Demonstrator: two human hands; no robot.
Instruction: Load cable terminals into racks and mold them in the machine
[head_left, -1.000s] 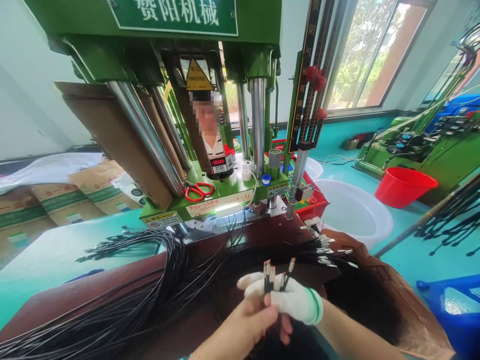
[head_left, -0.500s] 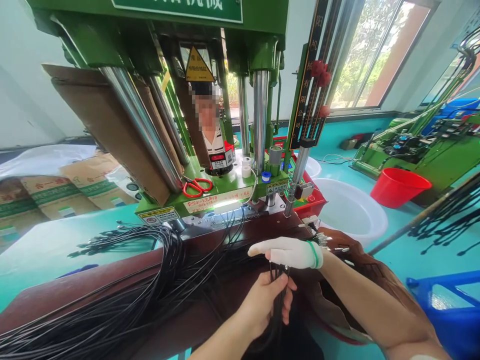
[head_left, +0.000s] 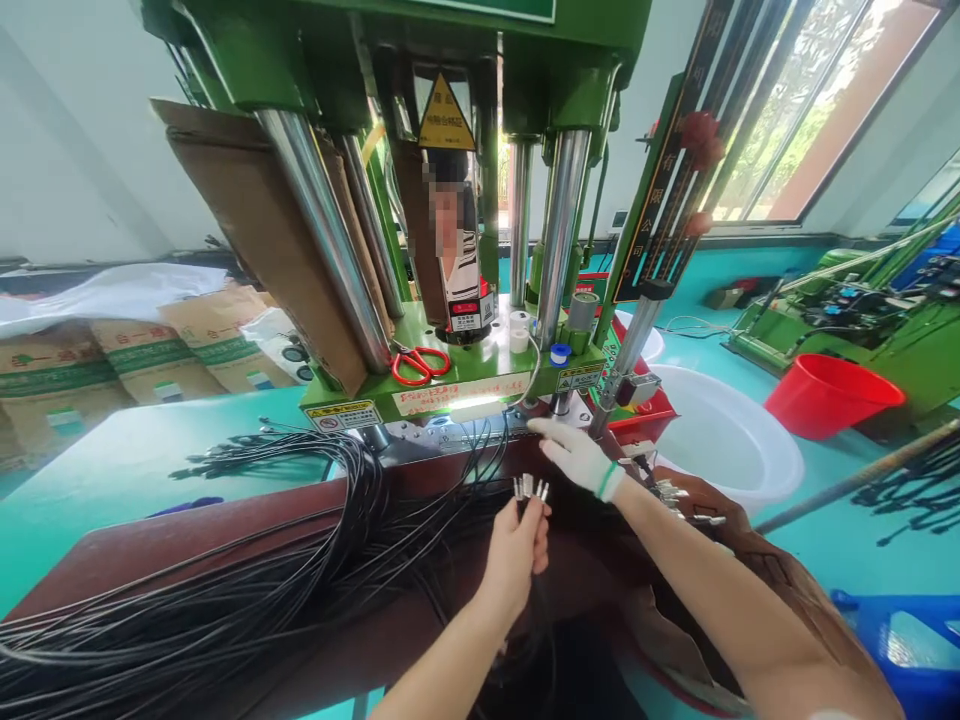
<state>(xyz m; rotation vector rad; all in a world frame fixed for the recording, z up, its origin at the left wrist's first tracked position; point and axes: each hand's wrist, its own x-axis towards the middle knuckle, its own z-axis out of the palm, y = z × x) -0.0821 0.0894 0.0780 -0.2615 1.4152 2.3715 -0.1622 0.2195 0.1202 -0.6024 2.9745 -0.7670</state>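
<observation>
My bare left hand (head_left: 517, 550) is closed round several black cables, whose silver metal connectors (head_left: 529, 488) point up above the fingers. Their lower ends drop out of sight below the fist. My right hand (head_left: 576, 458), in a white glove with a green cuff, reaches forward with its fingers stretched out near the metal mould (head_left: 465, 432) at the foot of the green press (head_left: 352, 385). I see nothing in that hand; whether its fingertips touch the press I cannot tell. Several thin cables (head_left: 487, 455) run from the mould toward me.
A large bundle of black cables (head_left: 300, 590) lies across the brown table (head_left: 105, 555) on the left. Red-handled scissors (head_left: 420, 366) rest on the press bed. To the right are a white tub (head_left: 780, 440), a red bucket (head_left: 832, 395) and brown cloth (head_left: 780, 590) with connectors.
My right hand has left the cable ends by my left hand and moved forward to the press. The connectors in my left hand now show uncovered. The view has shifted slightly left.
</observation>
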